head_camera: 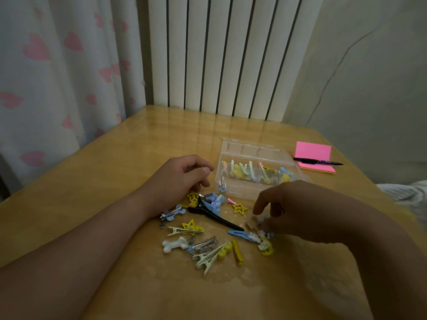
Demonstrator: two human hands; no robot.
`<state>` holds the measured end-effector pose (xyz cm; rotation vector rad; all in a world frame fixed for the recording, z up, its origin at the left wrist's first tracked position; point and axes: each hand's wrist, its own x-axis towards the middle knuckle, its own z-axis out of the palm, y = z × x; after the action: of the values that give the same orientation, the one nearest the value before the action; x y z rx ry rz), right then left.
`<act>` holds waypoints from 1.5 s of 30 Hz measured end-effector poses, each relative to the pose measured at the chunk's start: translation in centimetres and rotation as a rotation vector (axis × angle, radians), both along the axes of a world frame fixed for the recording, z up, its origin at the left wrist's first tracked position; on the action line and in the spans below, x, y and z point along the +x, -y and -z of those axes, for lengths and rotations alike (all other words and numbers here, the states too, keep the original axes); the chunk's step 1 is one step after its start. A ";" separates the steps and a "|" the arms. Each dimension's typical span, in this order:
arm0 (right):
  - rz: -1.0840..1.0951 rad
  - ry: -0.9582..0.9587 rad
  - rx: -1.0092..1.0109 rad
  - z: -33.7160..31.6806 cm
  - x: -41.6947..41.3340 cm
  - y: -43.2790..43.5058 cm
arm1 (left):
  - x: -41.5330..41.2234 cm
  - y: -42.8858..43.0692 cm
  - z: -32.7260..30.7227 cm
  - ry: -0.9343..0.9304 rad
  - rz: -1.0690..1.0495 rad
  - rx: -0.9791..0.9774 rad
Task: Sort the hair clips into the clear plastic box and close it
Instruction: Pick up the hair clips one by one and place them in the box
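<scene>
Wooden table (115,181) had colourful hair clips (208,229) piled near centre; clear plastic box (242,189) sat open far-right of them, part-filled. Left hand (184,176) rested loosely curled, empty. Right hand (298,209) apparently pinched small pale clip (254,221); blurry.

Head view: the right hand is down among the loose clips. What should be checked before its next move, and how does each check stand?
1. Clear plastic box lid open: ok.
2. Room left in box: ok, front section nearly bare.
3. Right hand gripping pale clip: cannot tell, blurred.
4. Left hand clear of box opening: ok, rests beside it.
5. Sorting finished: not ok, loose clips lie on the table.
</scene>
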<state>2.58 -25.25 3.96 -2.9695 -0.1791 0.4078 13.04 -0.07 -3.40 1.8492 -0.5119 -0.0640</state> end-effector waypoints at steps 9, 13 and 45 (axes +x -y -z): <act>-0.003 -0.047 0.015 0.3 0.3 0.6 | 0.0 0.1 -0.1 0.014 0.001 0.015; -0.007 -0.054 0.009 0.2 0.3 0.7 | 0.1 0.1 0.0 0.017 0.001 0.024; 0.271 0.307 0.331 2.2 9.0 -4.2 | -0.7 0.2 -0.5 0.059 0.038 0.077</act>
<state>11.59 -21.07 1.73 -2.6578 0.1148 -0.1039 12.38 -0.25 -2.86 1.9206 -0.5931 -0.0561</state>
